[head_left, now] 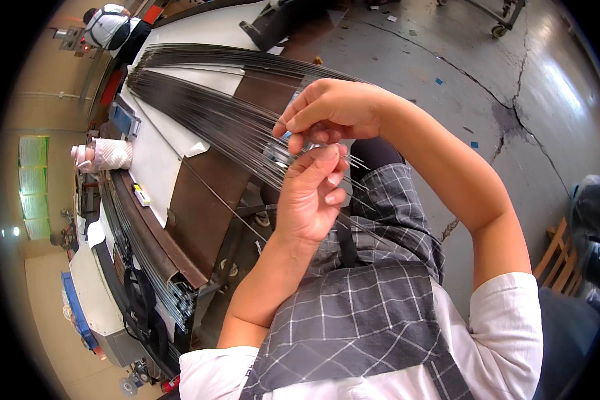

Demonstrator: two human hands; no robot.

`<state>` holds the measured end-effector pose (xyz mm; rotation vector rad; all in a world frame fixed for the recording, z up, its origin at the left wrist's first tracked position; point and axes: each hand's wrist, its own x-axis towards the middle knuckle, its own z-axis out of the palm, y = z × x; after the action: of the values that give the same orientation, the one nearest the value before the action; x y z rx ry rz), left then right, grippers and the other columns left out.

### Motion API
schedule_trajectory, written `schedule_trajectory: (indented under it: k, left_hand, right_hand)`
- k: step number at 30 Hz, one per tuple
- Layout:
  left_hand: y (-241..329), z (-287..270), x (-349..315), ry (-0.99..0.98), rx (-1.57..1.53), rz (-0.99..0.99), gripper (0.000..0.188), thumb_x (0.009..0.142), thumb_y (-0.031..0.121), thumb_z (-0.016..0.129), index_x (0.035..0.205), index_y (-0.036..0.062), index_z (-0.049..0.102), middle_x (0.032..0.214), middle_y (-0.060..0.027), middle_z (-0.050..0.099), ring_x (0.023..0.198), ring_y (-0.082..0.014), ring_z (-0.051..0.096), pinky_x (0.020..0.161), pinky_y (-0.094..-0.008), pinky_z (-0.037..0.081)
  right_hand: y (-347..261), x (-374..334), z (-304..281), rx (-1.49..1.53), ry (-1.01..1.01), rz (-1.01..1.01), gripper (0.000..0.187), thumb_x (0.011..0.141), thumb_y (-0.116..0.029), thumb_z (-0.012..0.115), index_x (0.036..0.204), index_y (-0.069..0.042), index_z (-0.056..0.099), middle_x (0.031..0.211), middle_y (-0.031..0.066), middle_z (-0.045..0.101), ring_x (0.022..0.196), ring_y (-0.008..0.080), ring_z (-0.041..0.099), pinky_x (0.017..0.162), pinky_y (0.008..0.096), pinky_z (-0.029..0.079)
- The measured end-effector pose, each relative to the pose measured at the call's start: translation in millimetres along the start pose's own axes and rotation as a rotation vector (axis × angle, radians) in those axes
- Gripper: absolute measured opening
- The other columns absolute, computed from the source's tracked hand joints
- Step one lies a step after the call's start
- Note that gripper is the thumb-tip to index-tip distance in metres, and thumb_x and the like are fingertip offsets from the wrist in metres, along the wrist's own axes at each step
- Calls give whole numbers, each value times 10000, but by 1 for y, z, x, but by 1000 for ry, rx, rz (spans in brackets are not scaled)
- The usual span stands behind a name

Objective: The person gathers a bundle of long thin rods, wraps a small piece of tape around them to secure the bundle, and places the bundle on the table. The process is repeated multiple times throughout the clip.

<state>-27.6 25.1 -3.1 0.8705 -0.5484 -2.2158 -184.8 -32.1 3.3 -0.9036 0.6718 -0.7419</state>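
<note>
My left hand (311,193) is raised in front of my body, its thumb and fingers curled together. Just above it is my right hand (337,110), bent at the wrist with its thumb and fingers in a pinch. The fingertips of both hands meet or nearly meet; what lies between them is too small to make out. Beneath and behind the hands, long thin dark metal rods (200,107) run from the table's far end toward my lap, their near ends sticking out past the table. A second bundle of rods (213,55) lies farther right.
The brown and white table (207,220) carries a yellow and white marker-like object (141,195) and a wrapped pink-white roll (112,155). Beyond its left edge are stacked metal strips (180,297) and a black strap (140,300). A co-worker (113,27) stands at the far left.
</note>
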Motion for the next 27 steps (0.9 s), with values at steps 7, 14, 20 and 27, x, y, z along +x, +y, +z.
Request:
schedule_trajectory:
  k: [7,14,20,27]
  left_hand:
    - [4,9,8,18,155,5,81,842,170,626,890,105,621,740,38,543,622,-36,450,426,-156,326]
    - [10,14,26,7,173,-156,255,850,350,604,855,95,608,679,35,523,546,-34,411,395,-140,296]
    - [86,4,35,-100,644,57,262,896,290,537,841,50,628,676,-11,577,447,-37,424,341,-146,304]
    - [197,-1,141,79,1528,662,264,853,233,586,1046,61,642,850,13,617,727,-40,517,608,-190,418]
  right_hand:
    - [-9,3,2,-170,65,-4,306,747,-82,624,1019,56,608,745,83,651,541,42,455,448,163,368]
    - [-19,10,-9,-538,233,-125,211,724,-101,631,890,26,601,661,54,599,516,65,473,452,207,372]
    - [-7,10,-18,-1426,521,-240,102,645,-48,589,737,-21,623,759,139,643,756,271,642,622,359,501]
    - [12,14,-5,-1702,617,-299,109,694,-119,611,720,-16,585,798,146,575,800,312,576,697,398,471]
